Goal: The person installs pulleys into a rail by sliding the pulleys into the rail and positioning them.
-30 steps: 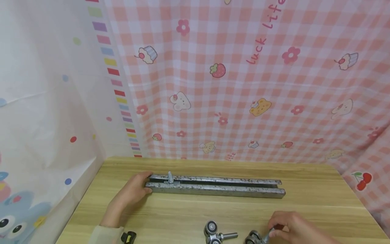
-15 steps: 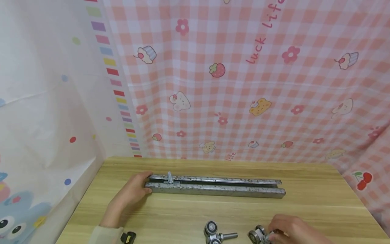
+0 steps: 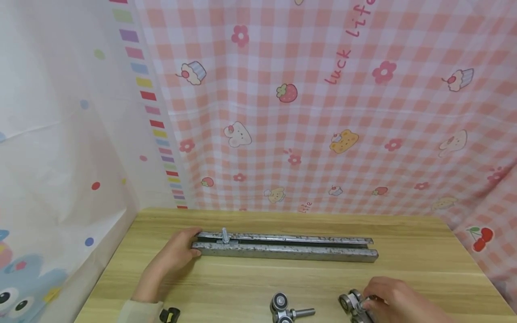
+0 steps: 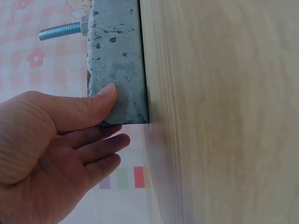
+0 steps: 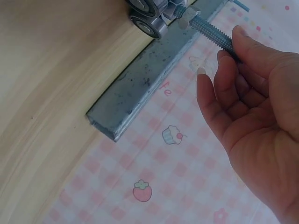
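Note:
A scuffed grey metal channel rail [image 3: 291, 252] with a slot along its top lies across the wooden table. My left hand [image 3: 173, 253] grips its left end, the thumb on the near side in the left wrist view. An upright threaded bolt [image 3: 225, 235] stands out of the slot near that hand. At the right front, my right hand [image 3: 397, 298] pinches a roller trolley [image 3: 345, 303] by its threaded bolt [image 5: 212, 33], as the right wrist view shows. The trolley's wheels point away from the fingers, towards the left.
A second roller trolley [image 3: 280, 303] lies at the table's front middle, its bolt pointing right. Beside the left sleeve is a small black object [image 3: 169, 315], partly cut off. A pink checked cloth [image 3: 307, 134] hangs behind the table [image 3: 258, 282].
My right hand has moved slightly to the right with the roller trolley, whose wheels have turned and come further into view. My left hand stays on the rail's end.

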The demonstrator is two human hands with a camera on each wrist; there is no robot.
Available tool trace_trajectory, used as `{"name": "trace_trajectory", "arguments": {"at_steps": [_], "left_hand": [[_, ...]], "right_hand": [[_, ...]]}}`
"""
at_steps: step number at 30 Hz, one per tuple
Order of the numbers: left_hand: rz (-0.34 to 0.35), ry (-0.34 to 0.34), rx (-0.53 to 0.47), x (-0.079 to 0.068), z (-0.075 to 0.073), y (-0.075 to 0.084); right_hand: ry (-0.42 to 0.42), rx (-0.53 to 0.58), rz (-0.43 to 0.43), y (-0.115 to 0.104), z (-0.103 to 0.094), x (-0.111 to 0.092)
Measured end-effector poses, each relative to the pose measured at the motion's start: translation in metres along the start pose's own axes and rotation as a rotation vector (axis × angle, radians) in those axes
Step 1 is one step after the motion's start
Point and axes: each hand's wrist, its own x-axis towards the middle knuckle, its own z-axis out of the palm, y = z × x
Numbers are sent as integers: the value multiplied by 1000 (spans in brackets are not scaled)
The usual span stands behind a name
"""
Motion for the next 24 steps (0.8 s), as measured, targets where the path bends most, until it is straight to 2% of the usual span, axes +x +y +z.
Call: {"name": "trace_trajectory", "arguments": {"at_steps": [9, 14, 17, 22, 24], "left_hand": [[-5, 2, -6, 0, 1, -3], [-18, 0, -11, -1, 2, -3], [-23, -2, -13, 0, 1, -2], [-22, -9, -15, 0, 0, -2], [-22, -11, -17, 0, 0, -2]], "right_hand": [[-17, 0, 99, 4, -10, -6], [-9, -44, 149, 6, -17, -10], [19, -81, 145, 9, -18, -12], [100, -151, 91, 16, -18, -14], [109, -156, 100, 18, -19, -15]]}}
